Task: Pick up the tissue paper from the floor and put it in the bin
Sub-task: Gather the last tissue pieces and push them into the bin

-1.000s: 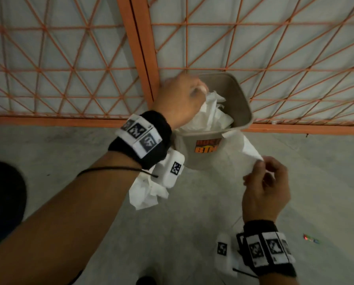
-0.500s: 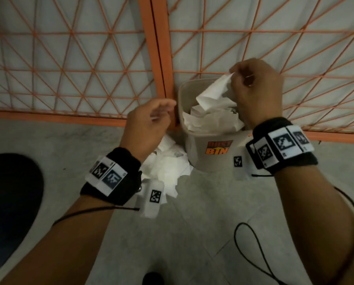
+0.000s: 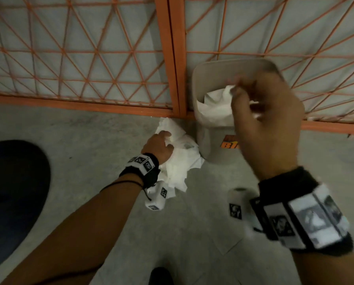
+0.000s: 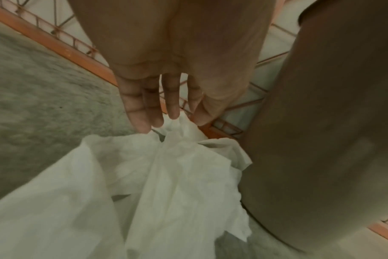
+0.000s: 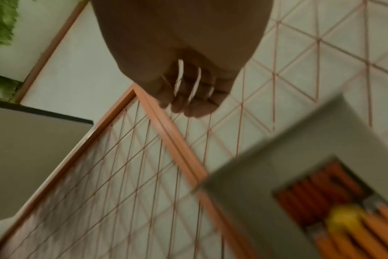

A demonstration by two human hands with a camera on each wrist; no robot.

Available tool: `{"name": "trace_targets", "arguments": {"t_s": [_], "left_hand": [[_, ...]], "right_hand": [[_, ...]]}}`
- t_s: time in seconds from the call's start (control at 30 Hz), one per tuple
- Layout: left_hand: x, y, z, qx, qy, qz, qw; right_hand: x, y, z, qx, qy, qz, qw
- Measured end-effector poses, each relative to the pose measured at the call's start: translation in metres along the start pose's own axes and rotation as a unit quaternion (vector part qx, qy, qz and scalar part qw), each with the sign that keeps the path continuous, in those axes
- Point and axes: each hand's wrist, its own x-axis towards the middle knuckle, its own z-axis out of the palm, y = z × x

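The left hand [image 3: 159,148] reaches low beside the grey plastic bin [image 3: 211,145], fingers [image 4: 142,113] extended, tips on the crumpled white tissue paper [image 3: 178,161]. The right hand [image 3: 266,118] is raised over that bin's mouth, blurred, fingers [image 5: 188,103] loosely bent and empty.

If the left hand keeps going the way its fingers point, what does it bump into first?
Most likely the tissue paper on the floor: the left hand has straight fingers whose tips are already at its top crumple. Whether they touch is unclear.
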Motion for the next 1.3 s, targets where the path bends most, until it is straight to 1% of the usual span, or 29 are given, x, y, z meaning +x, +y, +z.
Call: {"name": "trace_targets", "arguments": {"t_s": [0.03, 0.1, 0.17, 0.23, 0.3, 0.37, 0.47, 0.53, 0.63, 0.7, 0.77, 0.8, 0.83, 0.9, 0.97, 1.03, 1.1, 1.13, 1.2, 1.23, 1.3], "left_hand": [[0.012, 0.001, 0.002, 0.019, 0.000, -0.005, 1.000], [0.032, 0.002, 0.005, 0.089, -0.024, 0.004, 0.996], [0.047, 0.000, 0.006, 0.164, -0.053, 0.034, 0.984], [0.058, -0.004, 0.006, 0.217, -0.069, 0.071, 0.971], [0.065, -0.007, 0.005, 0.239, -0.075, 0.110, 0.962], [0.067, -0.008, 0.007, 0.242, -0.060, 0.146, 0.957], [0.071, -0.011, 0.013, 0.228, -0.033, 0.159, 0.960], [0.072, -0.014, 0.015, 0.212, -0.004, 0.160, 0.964], [0.066, -0.016, 0.011, 0.167, 0.058, 0.193, 0.965], [0.056, -0.020, 0.006, 0.108, 0.108, 0.203, 0.967], [0.047, -0.027, -0.001, 0.004, 0.158, 0.184, 0.970], [0.042, -0.031, -0.005, -0.049, 0.182, 0.174, 0.967], [0.038, -0.034, -0.008, -0.088, 0.201, 0.168, 0.961], [0.032, -0.039, -0.013, -0.101, 0.212, 0.173, 0.956], [0.029, -0.039, -0.014, -0.065, 0.195, 0.184, 0.961], [0.034, -0.037, -0.013, -0.019, 0.168, 0.180, 0.969], [0.044, -0.032, -0.010, 0.048, 0.109, 0.180, 0.977], [0.049, -0.028, -0.006, 0.091, 0.067, 0.186, 0.976], [0.059, -0.019, 0.004, 0.177, 0.003, 0.205, 0.963], [0.064, -0.015, 0.009, 0.207, -0.014, 0.211, 0.955], [0.073, -0.009, 0.014, 0.236, -0.022, 0.205, 0.950]], "right_hand": [[-0.019, -0.005, 0.008, 0.018, 0.001, -0.014, 1.000], [-0.062, -0.003, 0.028, 0.032, -0.043, -0.016, 0.998], [-0.106, 0.015, 0.049, 0.031, -0.108, 0.028, 0.993], [-0.142, 0.040, 0.067, 0.004, -0.179, 0.083, 0.980], [-0.164, 0.061, 0.082, -0.030, -0.247, 0.134, 0.959], [-0.170, 0.077, 0.091, -0.065, -0.297, 0.175, 0.937], [-0.160, 0.094, 0.108, -0.114, -0.338, 0.219, 0.908], [-0.149, 0.100, 0.120, -0.139, -0.356, 0.215, 0.899], [-0.131, 0.109, 0.136, -0.175, -0.384, 0.215, 0.881], [-0.121, 0.117, 0.145, -0.204, -0.412, 0.227, 0.859], [-0.116, 0.125, 0.152, -0.237, -0.437, 0.237, 0.835], [-0.115, 0.129, 0.155, -0.247, -0.441, 0.240, 0.829], [-0.115, 0.132, 0.156, -0.252, -0.439, 0.241, 0.828], [-0.117, 0.134, 0.154, -0.248, -0.420, 0.248, 0.837], [-0.121, 0.135, 0.149, -0.237, -0.399, 0.254, 0.848], [-0.126, 0.133, 0.143, -0.227, -0.372, 0.268, 0.859], [-0.129, 0.129, 0.137, -0.212, -0.360, 0.287, 0.862], [-0.129, 0.127, 0.135, -0.207, -0.372, 0.295, 0.855], [-0.130, 0.123, 0.132, -0.213, -0.411, 0.295, 0.836], [-0.130, 0.122, 0.131, -0.220, -0.420, 0.285, 0.833], [-0.129, 0.124, 0.131, -0.226, -0.417, 0.267, 0.839]]}}
